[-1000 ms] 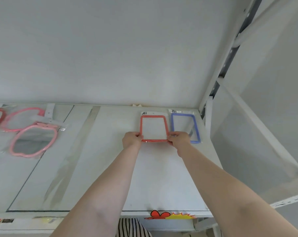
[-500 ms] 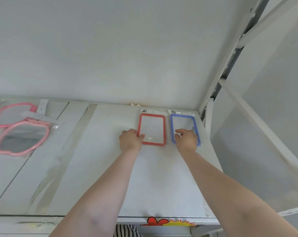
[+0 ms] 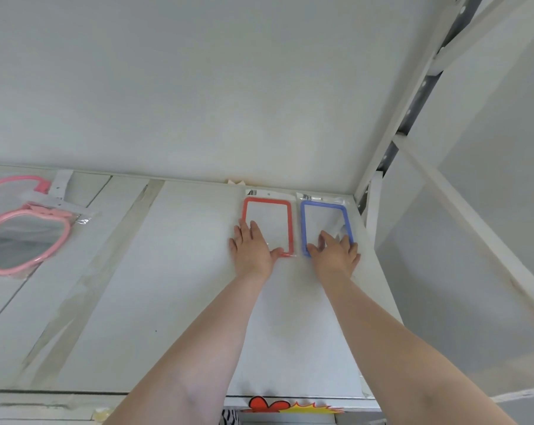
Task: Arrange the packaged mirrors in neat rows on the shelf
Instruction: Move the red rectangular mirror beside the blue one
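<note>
Shelf: white board (image 3: 173, 286), wall behind it, metal upright at its right end.
Red mirror: red-framed rectangle in a clear packet (image 3: 267, 223), lying flat at the back of the shelf, short top edge close to the wall.
Blue mirror: blue-framed rectangle in a clear packet (image 3: 324, 225), flat, just to the right of the red one, a narrow gap between them, near edges roughly level; near the shelf's right end.
Left hand: (image 3: 253, 246) laid palm down over the red mirror's near left corner, fingers straight and pressing flat, thumb stretched along the near edge; gripping nothing.
Right hand: (image 3: 336, 253) resting on the blue mirror's near edge, fingers loosely spread and slightly bent, tips on the packet; no curl round the frame seen.
Pink mirrors: two rounded pink-framed mirrors in clear packets (image 3: 23, 237), far left of the shelf, one overlapping the other, well apart from the rectangles.
Sticker: red and yellow shape (image 3: 290, 404) on the shelf's front edge.
</note>
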### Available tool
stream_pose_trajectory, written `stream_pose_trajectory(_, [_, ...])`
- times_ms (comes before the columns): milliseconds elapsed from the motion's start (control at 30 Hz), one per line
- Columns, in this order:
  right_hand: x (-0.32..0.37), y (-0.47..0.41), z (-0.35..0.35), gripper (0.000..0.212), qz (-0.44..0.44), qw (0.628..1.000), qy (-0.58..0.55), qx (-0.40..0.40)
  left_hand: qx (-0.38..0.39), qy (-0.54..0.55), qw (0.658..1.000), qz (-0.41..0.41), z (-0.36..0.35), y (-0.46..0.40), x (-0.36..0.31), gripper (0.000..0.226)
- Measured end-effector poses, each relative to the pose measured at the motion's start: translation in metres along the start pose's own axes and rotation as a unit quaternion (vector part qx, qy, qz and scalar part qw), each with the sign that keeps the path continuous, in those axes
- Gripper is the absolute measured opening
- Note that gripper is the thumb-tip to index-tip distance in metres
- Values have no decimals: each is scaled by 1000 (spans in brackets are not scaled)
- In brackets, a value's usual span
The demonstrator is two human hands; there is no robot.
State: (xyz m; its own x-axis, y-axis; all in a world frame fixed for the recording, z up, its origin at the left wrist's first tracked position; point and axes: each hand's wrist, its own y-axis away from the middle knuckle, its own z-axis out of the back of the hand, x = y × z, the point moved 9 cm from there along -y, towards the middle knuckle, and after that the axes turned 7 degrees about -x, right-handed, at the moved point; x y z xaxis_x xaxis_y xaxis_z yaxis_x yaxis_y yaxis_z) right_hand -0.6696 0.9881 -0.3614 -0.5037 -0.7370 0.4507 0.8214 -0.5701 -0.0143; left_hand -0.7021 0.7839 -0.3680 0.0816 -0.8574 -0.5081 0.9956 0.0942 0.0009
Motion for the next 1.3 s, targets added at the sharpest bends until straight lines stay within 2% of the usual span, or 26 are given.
stream_pose_trajectory(100, [0,1,3,44,3,1000,-5,8,-1,1,1000,1,0,-1,-5,92])
stream_pose_trajectory(600, [1,1,7,33,1,1000,-6,10,6,3,1000,-10,1,-2,-8,92])
stream_pose_trajectory(767, [0,2,8,40,-9,1000,-19,6,6,5,1000,-11,0,-3,-8,92])
stream_pose_trajectory(867, [1,3,12,50,-16,999,-50,-3,-3,10,1000,-18,6,-2,-11,87])
stream_pose_trajectory(1067, [13,13,33,49,-7,997,-75,-18,-24,12,998,-55,35,10,-22,71])
stream_pose_trajectory(1200, [39,46,47,43,28,986,-163,34,-53,29,992,-109,79,41,-19,50])
stream_pose_trajectory(1300, [71,86,42,35,72,972,-197,106,-51,17,993,-101,109,68,11,45])
